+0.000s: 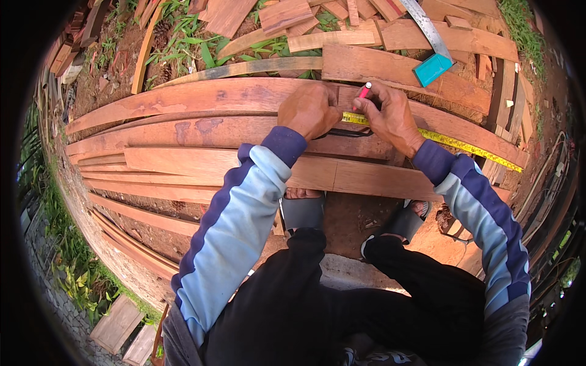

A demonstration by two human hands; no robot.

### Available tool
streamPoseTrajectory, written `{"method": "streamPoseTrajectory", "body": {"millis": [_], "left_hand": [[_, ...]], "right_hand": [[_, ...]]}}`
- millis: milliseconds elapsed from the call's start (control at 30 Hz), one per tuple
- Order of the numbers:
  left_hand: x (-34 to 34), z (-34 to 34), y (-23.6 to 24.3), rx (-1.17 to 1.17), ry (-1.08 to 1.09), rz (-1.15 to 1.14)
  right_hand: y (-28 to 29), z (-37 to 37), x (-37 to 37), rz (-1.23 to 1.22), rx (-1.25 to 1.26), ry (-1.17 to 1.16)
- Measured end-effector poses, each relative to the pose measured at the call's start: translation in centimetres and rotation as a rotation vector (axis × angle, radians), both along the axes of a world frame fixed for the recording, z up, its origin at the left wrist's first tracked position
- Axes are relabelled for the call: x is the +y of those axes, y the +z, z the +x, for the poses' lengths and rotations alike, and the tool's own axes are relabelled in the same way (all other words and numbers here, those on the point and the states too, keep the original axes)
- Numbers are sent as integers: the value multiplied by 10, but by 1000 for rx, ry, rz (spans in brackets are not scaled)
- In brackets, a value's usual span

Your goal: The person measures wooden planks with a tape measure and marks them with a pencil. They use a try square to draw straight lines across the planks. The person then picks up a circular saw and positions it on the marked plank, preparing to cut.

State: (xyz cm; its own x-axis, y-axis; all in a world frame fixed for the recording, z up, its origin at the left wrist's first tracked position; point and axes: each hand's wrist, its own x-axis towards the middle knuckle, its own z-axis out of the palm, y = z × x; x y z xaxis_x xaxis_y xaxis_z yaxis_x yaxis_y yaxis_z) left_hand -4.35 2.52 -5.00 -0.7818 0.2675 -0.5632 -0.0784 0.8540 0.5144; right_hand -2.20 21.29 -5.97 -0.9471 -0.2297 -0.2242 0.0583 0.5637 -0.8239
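A yellow tape measure [470, 146] lies stretched along a reddish-brown plank [226, 96], its far end close to the plank's right end. My left hand [310, 111] is closed at the left end of the tape, over its case, which the fingers mostly hide. A dark strap [349, 132] hangs out beside that hand. Between the fingers of my right hand [390, 119] is a red pen [364, 91] with a white end, tilted with its lower end at the plank by the tape's edge. The right palm lies over part of the tape.
More long planks [183, 131] lie side by side nearer to me, one with a line across it [334, 175]. Beyond the hands, a try square with a teal handle [433, 69] rests on boards. Offcuts [285, 15] and grass [207, 52] spread farther back. My sandalled feet [303, 207] stand below the planks.
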Motion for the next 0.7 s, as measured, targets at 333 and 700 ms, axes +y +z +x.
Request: {"method": "streamPoseTrajectory", "body": {"millis": [333,700], "left_hand": [[-1,3,-3,56,40,40],[1,0,1,24,-11,-8]], "right_hand": [[-5,2,0,-39,5,-36],[-2,0,1,-2,30,-17]]}}
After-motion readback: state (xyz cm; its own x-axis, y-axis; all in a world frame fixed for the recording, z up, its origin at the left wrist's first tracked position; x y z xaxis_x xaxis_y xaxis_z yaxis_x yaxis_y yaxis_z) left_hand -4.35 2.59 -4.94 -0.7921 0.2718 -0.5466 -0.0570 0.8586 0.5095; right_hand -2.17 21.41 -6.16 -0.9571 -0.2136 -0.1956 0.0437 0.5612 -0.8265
